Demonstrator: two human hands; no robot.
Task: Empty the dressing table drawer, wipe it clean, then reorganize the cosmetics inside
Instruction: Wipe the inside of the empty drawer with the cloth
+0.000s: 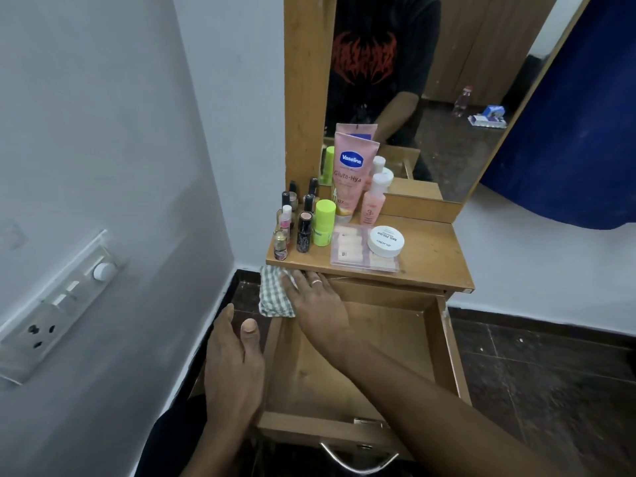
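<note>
The wooden drawer (444, 342) is pulled out below the dressing table top (430, 256) and holds no cosmetics. My right hand (316, 301) reaches across it and presses a green-and-white checked cloth (273, 290) flat against the drawer's far left corner, fingers straight. My left hand (234, 370) rests open along the outside of the drawer's left wall. On the table top stand a pink Vaseline tube (351, 177), a pink bottle (373, 201), a lime-green stick (323, 222), several nail polishes and lipsticks (292, 222), a clear flat case (358, 251) and a white jar (385, 241).
A mirror (430, 80) rises behind the table top. A white wall with a switch panel (58, 304) is close on the left. A blue curtain (578, 132) hangs at the right. The drawer's metal handle (351, 457) is at the bottom.
</note>
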